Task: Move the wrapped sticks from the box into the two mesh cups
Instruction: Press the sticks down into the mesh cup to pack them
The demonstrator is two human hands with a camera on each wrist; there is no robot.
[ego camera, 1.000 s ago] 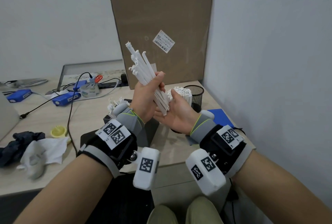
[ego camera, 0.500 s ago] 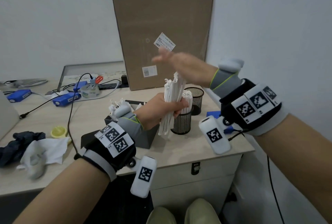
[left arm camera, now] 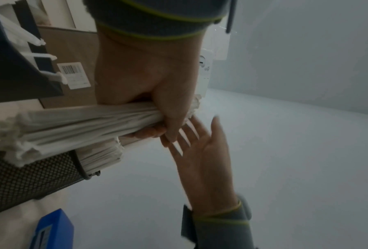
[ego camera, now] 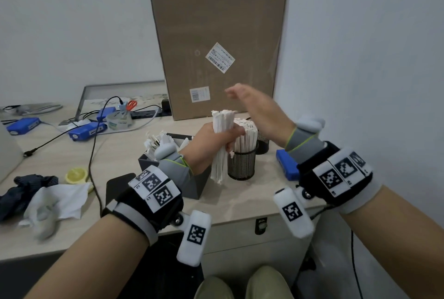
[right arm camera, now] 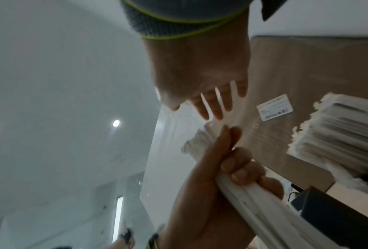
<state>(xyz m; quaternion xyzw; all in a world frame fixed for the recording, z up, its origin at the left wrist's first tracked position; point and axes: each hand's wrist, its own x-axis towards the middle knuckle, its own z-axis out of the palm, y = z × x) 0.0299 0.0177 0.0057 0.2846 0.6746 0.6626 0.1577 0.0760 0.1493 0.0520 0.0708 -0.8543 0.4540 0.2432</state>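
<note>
My left hand (ego camera: 213, 145) grips a thick bundle of white wrapped sticks (ego camera: 222, 121) and holds it upright. Its lower ends reach down to the tabletop between the dark grey box (ego camera: 199, 183) and the near mesh cup (ego camera: 241, 165). That cup is packed with wrapped sticks. The far mesh cup (ego camera: 264, 146) is mostly hidden behind my right wrist. My right hand (ego camera: 259, 111) hovers open and flat just above and to the right of the bundle's top, holding nothing. More wrapped sticks (ego camera: 157, 139) poke out of the box. The left wrist view shows the grip on the bundle (left arm camera: 82, 121).
A tall cardboard carton (ego camera: 216, 46) stands right behind the cups, with the wall close on the right. A blue box (ego camera: 286, 164) lies beside the cups. Blue devices (ego camera: 86, 130), a tape roll (ego camera: 119, 119), cables, tissue (ego camera: 55, 200) and a dark cloth lie to the left.
The bundle went from tilted high in both hands to upright beside the near cup, in the left hand alone. The right hand let go, rose, and has now dropped toward the bundle's top.
</note>
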